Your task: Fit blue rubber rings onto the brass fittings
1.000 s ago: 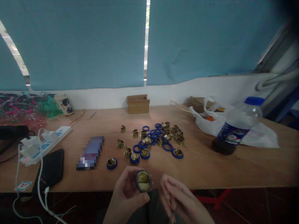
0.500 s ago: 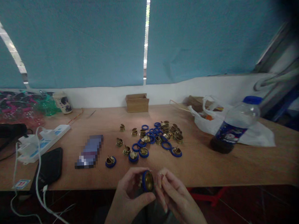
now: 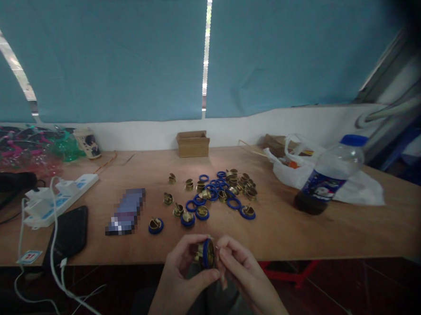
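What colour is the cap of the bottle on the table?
The cap is blue, seen best in the head view.

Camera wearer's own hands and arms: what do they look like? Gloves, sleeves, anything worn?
Left hand and right hand are both bare: no gloves. No sleeve, watch, bracelet, cable or marking visible. Fingernails too blurred to describe.

The brass cap [image 3: 210,253] I hold stands on edge at the table's [image 3: 290,238] near side, a blue band [image 3: 205,254] around it, its hollow face turned right. Brass pieces [image 3: 178,210] and blue rings [image 3: 233,203] lie scattered mid-table, some pieces sitting in rings.
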A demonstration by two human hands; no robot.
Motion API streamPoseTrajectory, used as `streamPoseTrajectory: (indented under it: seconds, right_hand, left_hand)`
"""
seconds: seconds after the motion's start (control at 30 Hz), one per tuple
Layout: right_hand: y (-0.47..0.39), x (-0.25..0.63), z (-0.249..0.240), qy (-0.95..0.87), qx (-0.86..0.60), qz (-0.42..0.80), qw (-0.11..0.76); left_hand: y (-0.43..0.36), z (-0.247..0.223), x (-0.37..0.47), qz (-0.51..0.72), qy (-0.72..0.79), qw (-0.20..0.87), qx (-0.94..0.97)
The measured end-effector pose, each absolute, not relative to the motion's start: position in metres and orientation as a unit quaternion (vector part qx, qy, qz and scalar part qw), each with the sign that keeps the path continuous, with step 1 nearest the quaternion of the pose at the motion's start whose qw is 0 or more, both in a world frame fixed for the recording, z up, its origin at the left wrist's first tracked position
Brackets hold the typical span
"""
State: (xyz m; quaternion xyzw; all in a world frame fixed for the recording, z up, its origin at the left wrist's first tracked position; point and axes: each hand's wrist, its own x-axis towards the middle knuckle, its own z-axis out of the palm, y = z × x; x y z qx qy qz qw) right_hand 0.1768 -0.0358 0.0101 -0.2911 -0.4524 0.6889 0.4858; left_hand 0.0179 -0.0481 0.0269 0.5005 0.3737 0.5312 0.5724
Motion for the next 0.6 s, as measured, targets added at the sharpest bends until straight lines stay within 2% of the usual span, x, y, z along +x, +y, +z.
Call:
streamPoseTrajectory:
  seconds: [0.6]
  right_hand:
    - [-0.0321, 0.1788, 0.0069, -0.464, -0.309, 0.664, 0.498]
  left_hand:
    - [-0.0499, 0.0331, 0.0185, 0.508, 0.399, 0.568, 0.509]
